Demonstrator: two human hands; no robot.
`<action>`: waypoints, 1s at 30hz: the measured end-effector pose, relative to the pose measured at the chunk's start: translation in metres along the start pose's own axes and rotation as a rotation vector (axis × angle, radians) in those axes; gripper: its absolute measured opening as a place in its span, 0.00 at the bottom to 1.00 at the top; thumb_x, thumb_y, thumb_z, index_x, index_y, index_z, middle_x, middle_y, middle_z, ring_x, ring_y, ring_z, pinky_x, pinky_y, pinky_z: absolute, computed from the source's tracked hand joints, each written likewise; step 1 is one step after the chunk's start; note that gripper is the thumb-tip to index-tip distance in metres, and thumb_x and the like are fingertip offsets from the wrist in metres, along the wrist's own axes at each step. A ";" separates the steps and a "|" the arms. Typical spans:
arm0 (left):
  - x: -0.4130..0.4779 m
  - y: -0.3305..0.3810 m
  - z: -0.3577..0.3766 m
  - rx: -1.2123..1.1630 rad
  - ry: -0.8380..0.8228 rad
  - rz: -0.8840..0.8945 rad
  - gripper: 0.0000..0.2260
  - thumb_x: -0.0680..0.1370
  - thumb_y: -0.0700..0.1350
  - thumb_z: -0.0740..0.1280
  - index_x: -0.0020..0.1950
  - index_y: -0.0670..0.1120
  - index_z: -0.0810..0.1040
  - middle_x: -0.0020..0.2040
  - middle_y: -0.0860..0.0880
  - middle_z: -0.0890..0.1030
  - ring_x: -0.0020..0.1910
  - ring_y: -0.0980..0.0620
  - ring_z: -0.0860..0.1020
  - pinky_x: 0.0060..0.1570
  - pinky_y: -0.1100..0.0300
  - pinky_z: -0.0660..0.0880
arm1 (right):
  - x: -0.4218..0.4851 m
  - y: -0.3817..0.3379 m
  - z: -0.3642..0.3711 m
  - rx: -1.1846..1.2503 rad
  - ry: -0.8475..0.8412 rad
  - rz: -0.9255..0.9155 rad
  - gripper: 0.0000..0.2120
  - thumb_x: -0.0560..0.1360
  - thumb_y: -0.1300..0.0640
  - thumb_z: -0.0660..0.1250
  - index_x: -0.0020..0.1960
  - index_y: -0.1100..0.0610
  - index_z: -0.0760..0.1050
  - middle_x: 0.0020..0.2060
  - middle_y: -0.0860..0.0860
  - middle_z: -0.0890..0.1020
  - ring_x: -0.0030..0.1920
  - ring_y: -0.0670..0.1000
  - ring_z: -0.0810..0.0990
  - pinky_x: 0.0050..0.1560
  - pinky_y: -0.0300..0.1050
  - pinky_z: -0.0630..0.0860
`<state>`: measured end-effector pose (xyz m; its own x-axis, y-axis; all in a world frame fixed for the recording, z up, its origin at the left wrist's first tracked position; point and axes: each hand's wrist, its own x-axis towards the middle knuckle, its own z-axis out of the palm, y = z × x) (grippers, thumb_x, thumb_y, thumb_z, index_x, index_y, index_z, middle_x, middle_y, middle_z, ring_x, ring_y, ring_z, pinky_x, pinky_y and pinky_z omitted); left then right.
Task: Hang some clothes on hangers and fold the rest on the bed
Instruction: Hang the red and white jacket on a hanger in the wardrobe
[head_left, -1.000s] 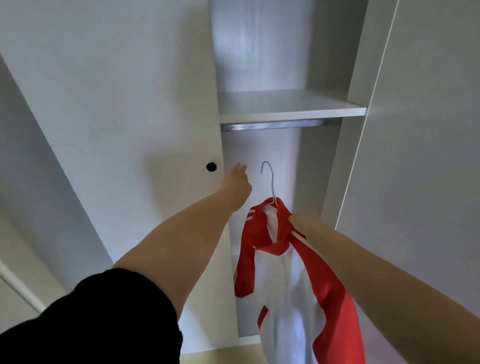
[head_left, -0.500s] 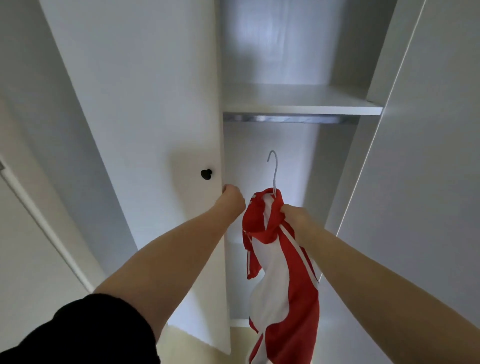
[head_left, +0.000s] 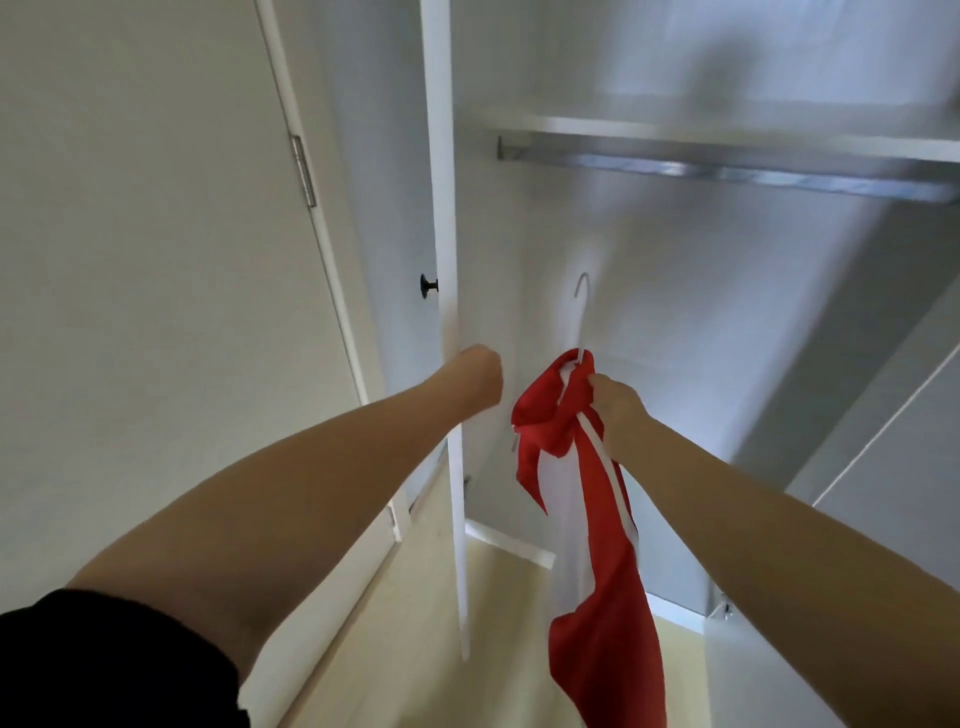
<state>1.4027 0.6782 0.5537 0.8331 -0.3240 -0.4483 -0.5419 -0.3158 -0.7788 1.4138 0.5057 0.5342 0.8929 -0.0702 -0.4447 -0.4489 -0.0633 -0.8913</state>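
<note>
A red and white shirt (head_left: 597, 519) hangs on a white hanger (head_left: 583, 317), whose hook points up inside the open wardrobe. My right hand (head_left: 613, 400) grips the hanger's neck through the shirt's collar. My left hand (head_left: 475, 376) grips the edge of the white wardrobe door (head_left: 441, 218), just below its black knob (head_left: 428, 286). The metal clothes rail (head_left: 727, 169) runs under the shelf, well above the hook.
A white shelf (head_left: 753, 132) sits over the rail. Another wardrobe door (head_left: 883, 457) stands at the right. A white room door with a hinge (head_left: 304, 171) is at the left. Pale floor (head_left: 498, 623) shows below.
The left door has swung wide open, pulled by my left hand on its edge. The view has shifted right, showing more of the wardrobe's inside. The hanger with the shirt stays in my right hand.
</note>
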 end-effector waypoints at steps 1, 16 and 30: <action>-0.007 -0.002 0.012 0.035 0.025 0.016 0.11 0.79 0.34 0.60 0.59 0.38 0.77 0.57 0.44 0.78 0.47 0.51 0.73 0.42 0.69 0.66 | -0.002 0.000 0.013 0.003 -0.011 -0.012 0.16 0.80 0.52 0.63 0.58 0.64 0.75 0.50 0.61 0.80 0.49 0.60 0.79 0.58 0.52 0.75; -0.085 -0.065 0.211 -0.084 0.178 -0.117 0.15 0.74 0.30 0.62 0.53 0.47 0.80 0.53 0.52 0.77 0.59 0.47 0.68 0.49 0.56 0.65 | -0.006 -0.003 0.193 0.176 -0.099 0.003 0.10 0.78 0.71 0.57 0.57 0.68 0.74 0.51 0.61 0.78 0.45 0.59 0.79 0.55 0.54 0.75; -0.046 -0.061 0.152 -1.649 0.028 0.039 0.16 0.79 0.56 0.61 0.51 0.44 0.79 0.41 0.48 0.83 0.39 0.50 0.83 0.44 0.57 0.81 | 0.008 -0.028 0.193 0.167 0.037 0.024 0.01 0.76 0.66 0.66 0.46 0.63 0.74 0.43 0.58 0.83 0.44 0.54 0.84 0.45 0.46 0.81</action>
<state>1.4146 0.8477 0.5552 0.8245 -0.3635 -0.4337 -0.1025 -0.8497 0.5173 1.4401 0.6994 0.5384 0.8789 -0.1063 -0.4650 -0.4550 0.1051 -0.8842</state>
